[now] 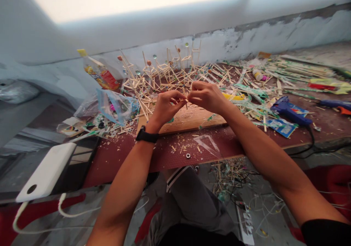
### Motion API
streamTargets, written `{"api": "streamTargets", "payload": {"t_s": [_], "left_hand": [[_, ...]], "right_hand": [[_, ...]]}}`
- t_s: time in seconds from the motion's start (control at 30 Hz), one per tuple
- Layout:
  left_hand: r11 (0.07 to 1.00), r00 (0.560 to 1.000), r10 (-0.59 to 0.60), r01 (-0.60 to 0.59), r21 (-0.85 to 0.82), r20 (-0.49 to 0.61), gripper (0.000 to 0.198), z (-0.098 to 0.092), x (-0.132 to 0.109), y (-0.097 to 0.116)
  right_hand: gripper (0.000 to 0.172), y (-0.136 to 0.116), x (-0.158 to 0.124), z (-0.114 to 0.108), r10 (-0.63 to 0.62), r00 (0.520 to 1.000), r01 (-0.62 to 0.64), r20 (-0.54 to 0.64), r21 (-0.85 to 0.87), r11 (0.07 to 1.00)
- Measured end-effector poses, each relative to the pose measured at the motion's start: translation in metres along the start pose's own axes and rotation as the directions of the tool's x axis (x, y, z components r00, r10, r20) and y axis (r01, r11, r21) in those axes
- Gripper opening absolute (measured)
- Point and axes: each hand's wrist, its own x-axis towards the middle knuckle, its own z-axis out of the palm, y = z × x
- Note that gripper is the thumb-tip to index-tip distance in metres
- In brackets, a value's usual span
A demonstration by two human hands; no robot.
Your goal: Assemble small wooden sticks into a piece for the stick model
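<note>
Over a wooden board, my left hand and my right hand meet fingertip to fingertip. Both are closed in a pinch around a thin wooden stick, whose short end shows below the fingers. Exactly how each fingertip grips it is partly hidden. A black watch is on my left wrist. Just behind the hands stand frames of glued wooden sticks, some bearing marbles and small balls, such as an orange ball.
A tilted bottle and plastic bags lie left. A white power bank sits at the left edge. Right are stick scraps and a blue glue gun with a cord. A clear set square and metal nut lie in front.
</note>
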Motion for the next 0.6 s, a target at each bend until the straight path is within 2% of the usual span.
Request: {"api": "streamTargets", "payload": {"t_s": [0.37, 0.5, 0.6], "left_hand": [[0.999, 0.999, 0.036, -0.036, -0.012, -0.003, 0.015, 0.0017, 0.0000, -0.0009], [1.000, 1.000, 0.006, -0.006, -0.019, 0.001, 0.017, 0.0021, -0.0002, -0.0014], [0.995, 0.999, -0.037, 0.038, -0.093, 0.015, 0.019, 0.0025, -0.0001, -0.0049]], "right_hand": [[0.023, 0.0001, 0.0004, -0.0005, 0.007, 1.000, -0.007, 0.003, 0.028, 1.000], [0.023, 0.0003, 0.0004, -0.0001, 0.008, 1.000, -0.008, -0.001, 0.042, 0.999], [0.024, 0.0012, 0.0004, -0.0003, 0.010, 1.000, -0.010, -0.002, 0.053, 0.999]]}}
